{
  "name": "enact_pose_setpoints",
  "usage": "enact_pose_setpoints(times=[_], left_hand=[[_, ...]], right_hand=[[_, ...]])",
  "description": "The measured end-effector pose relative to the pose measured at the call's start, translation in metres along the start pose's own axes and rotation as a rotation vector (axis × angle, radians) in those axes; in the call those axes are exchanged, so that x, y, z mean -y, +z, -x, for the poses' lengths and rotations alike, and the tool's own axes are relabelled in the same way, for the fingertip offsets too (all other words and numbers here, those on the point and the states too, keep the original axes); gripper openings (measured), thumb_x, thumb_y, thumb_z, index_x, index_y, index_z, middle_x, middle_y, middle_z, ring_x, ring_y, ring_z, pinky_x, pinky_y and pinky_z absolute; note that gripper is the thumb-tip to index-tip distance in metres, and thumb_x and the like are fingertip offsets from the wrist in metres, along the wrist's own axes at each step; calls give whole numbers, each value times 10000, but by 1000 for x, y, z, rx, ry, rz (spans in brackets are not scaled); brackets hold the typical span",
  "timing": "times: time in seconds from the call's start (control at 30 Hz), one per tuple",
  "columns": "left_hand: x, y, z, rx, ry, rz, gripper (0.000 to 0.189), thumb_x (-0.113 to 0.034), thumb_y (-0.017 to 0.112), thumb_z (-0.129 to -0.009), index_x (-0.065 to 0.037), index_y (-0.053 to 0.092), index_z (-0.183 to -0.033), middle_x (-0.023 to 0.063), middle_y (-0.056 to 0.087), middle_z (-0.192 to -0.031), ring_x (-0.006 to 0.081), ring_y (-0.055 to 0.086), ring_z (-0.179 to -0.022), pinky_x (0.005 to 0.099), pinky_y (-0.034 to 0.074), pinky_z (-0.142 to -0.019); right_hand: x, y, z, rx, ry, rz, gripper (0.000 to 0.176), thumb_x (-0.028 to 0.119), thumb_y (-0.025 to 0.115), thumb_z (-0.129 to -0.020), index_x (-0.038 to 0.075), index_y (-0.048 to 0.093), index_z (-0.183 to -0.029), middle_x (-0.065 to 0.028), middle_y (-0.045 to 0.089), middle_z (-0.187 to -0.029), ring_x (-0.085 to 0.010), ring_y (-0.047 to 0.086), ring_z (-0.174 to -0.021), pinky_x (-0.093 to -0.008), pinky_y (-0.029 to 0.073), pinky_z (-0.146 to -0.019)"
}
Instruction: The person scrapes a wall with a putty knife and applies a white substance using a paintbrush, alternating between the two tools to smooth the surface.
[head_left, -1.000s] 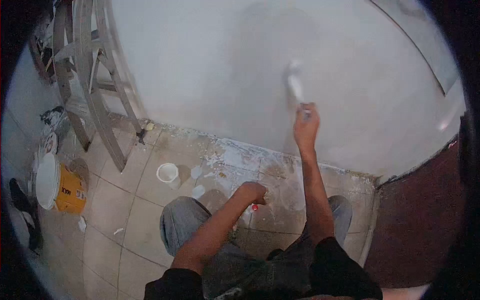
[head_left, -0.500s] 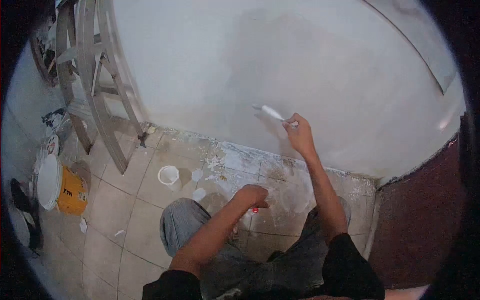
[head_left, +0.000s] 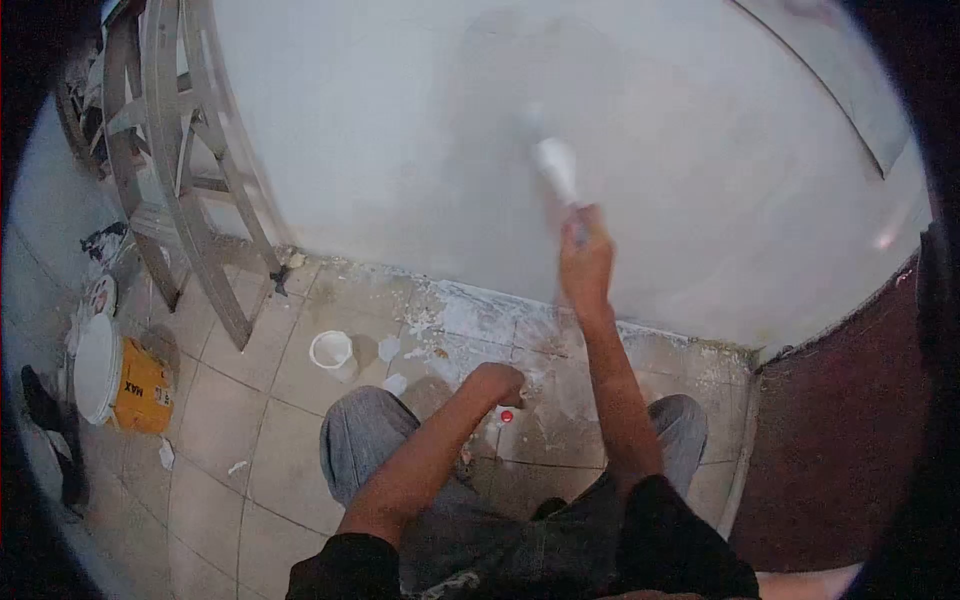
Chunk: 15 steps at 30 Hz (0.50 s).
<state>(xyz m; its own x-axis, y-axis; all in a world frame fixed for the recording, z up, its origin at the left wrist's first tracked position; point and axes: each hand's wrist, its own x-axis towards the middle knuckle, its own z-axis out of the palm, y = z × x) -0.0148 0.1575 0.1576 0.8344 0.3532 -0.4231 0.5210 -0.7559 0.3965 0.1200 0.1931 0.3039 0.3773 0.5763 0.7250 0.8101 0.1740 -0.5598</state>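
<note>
My right hand (head_left: 585, 258) is raised against the white wall (head_left: 420, 130) and grips a paint brush (head_left: 555, 170) whose white, blurred head points up and left onto the wall. My left hand (head_left: 497, 384) hangs low over the paint-spattered floor tiles, fingers curled in a fist beside a small red-capped object (head_left: 507, 415); whether it holds anything I cannot tell. My knees in grey trousers (head_left: 365, 440) are bent below both arms.
A small white cup (head_left: 332, 351) stands on the tiles left of my left hand. A wooden ladder (head_left: 185, 170) leans at the left by the wall. A yellow paint bucket with a white lid (head_left: 125, 380) lies at far left. A dark red surface (head_left: 850, 440) borders the right.
My right hand swung the brush from pointing left along the wall to pointing upward, and moved slightly left. The left hand stayed in its place near the floor.
</note>
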Motion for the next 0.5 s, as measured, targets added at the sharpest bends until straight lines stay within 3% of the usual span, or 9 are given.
enact_pose_setpoints(times=[0.1, 0.13, 0.27, 0.33, 0.43, 0.47, 0.5], left_hand=[[-4, -1, -5, -35, 16, -1, 438, -416, 674, -690, -39, 666, -912, 160, 654, -921, 320, 625, -885, 418, 496, -772], [-4, 2, -2, -25, 18, -8, 438, -416, 674, -690, -39, 666, -912, 160, 654, -921, 320, 625, -885, 418, 496, -772], [-4, 4, 2, -48, 25, -13, 419, -402, 663, -699, -40, 667, -909, 154, 660, -902, 314, 630, -875, 417, 502, -761], [-2, 6, -1, -29, -1, -21, 415, -397, 659, -703, -39, 666, -912, 154, 661, -897, 312, 632, -871, 418, 503, -759], [-2, 4, -6, 35, 1, -36, 409, -391, 654, -708, -41, 665, -920, 158, 660, -896, 315, 632, -863, 417, 502, -763], [-3, 3, -3, 10, 24, -7, 413, -389, 656, -707, -35, 664, -920, 161, 658, -903, 317, 631, -866, 417, 500, -766], [-4, 2, -2, -12, 47, 19, 416, -387, 659, -707, -29, 663, -920, 164, 657, -909, 319, 630, -869, 417, 498, -769]], right_hand=[[-47, 20, -14, 103, -67, 131, 121, 123, 534, -842, 14, 531, -895, -254, 600, -839, -441, 582, -779, -495, 452, -661], [-47, 18, -5, 295, 47, 154, 129, 108, 543, -842, 11, 509, -919, -241, 597, -813, -434, 584, -733, -455, 464, -645], [-47, -9, -17, 296, -122, 48, 140, 117, 548, -853, 13, 495, -932, -206, 585, -764, -354, 595, -652, -404, 465, -608], [-24, -26, -27, 73, 18, -64, 123, 123, 536, -867, 19, 502, -923, -163, 564, -728, -255, 581, -625, -369, 456, -592], [-21, -12, -29, -83, 155, -78, 146, 151, 532, -879, 14, 507, -921, -144, 565, -723, -200, 570, -642, -362, 453, -596], [-38, 5, -25, 34, 114, 33, 174, 169, 540, -871, 9, 507, -931, -162, 596, -772, -255, 602, -670, -365, 463, -613], [-63, 23, -17, 211, -39, 41, 162, 159, 557, -860, 9, 511, -897, -149, 594, -779, -245, 582, -701, -356, 453, -653]])
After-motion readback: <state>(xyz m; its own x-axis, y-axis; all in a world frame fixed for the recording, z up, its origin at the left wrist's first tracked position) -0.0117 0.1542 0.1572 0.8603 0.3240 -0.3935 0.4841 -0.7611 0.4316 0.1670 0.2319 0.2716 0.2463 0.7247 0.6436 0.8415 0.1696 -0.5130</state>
